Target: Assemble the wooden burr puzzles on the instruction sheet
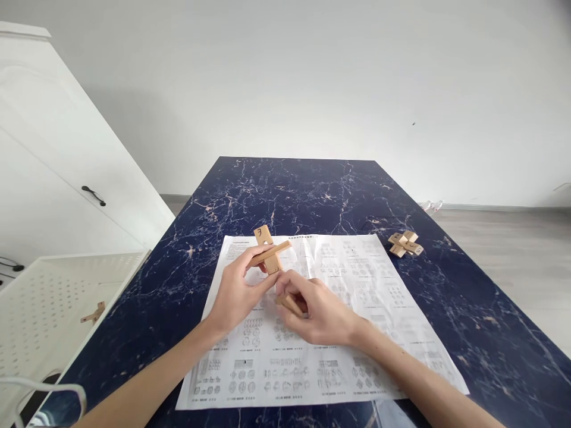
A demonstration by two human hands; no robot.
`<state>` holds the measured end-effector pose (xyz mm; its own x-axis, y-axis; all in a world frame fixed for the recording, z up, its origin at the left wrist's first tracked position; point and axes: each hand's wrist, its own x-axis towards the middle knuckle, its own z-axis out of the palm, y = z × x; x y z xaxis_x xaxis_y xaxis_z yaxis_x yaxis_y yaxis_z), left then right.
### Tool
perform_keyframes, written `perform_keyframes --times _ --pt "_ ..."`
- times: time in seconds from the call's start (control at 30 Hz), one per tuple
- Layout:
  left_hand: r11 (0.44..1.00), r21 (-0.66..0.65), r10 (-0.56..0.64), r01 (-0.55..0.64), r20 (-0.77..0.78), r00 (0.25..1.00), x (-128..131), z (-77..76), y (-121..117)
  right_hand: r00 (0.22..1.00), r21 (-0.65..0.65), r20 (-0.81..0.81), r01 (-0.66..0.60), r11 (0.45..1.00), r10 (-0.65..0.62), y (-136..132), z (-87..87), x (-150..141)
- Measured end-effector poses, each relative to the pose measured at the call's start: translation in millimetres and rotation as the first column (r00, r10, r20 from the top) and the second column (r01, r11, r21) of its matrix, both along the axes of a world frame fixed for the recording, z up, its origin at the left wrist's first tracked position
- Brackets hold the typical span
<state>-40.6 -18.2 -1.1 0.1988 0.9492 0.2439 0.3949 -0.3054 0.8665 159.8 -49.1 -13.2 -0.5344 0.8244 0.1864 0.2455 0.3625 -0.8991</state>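
My left hand (238,291) grips two crossed wooden puzzle pieces (273,257) between thumb and fingers. One is a flat upright piece with a dark numeral near its top end; the other lies slantwise across it. Just to the right, my right hand (312,309) is closed around another wooden puzzle piece (291,305), which its fingers partly cover. Its fingertips are close to the lower end of the crossed pieces; I cannot tell whether they touch. Under both hands spreads a creased instruction sheet (392,356) printed with small diagrams.
A small pile of numbered wooden pieces (405,244) lies right of the sheet on the dark blue marbled table (294,190). At left stand a white cabinet (57,148) and a white perforated basket (44,297) with a wooden piece (93,313) in it. A white cable (49,386) runs at lower left.
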Motion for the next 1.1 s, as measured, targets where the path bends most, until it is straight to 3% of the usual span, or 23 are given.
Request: perform_keyframes --times 0.1,0.17,0.3,0.57,1.1 --pt "1.000 -0.011 0.013 -0.013 0.001 1.000 -1 0.3 0 0.965 -0.212 -0.258 -0.008 0.977 -0.048 2 7.1 3" --pt "1.000 -0.019 0.003 -0.003 0.019 1.000 -1 0.9 1 0.898 -0.331 -0.426 -0.039 0.943 -0.112 6 9.8 5" --pt "0.996 -0.085 -0.031 0.037 0.072 0.997 -1 2.9 0 0.760 -0.454 -0.592 -0.041 0.890 -0.267 13 11.4 9" --pt "0.968 -0.199 -0.109 0.149 0.201 0.974 4 8.2 -4 0.683 -0.527 -0.596 0.063 0.847 -0.422 19 10.5 13" --pt "0.930 -0.234 -0.202 0.284 0.320 0.926 -4 2.9 -2 0.729 -0.516 -0.577 0.024 0.856 -0.368 17 5.2 13"
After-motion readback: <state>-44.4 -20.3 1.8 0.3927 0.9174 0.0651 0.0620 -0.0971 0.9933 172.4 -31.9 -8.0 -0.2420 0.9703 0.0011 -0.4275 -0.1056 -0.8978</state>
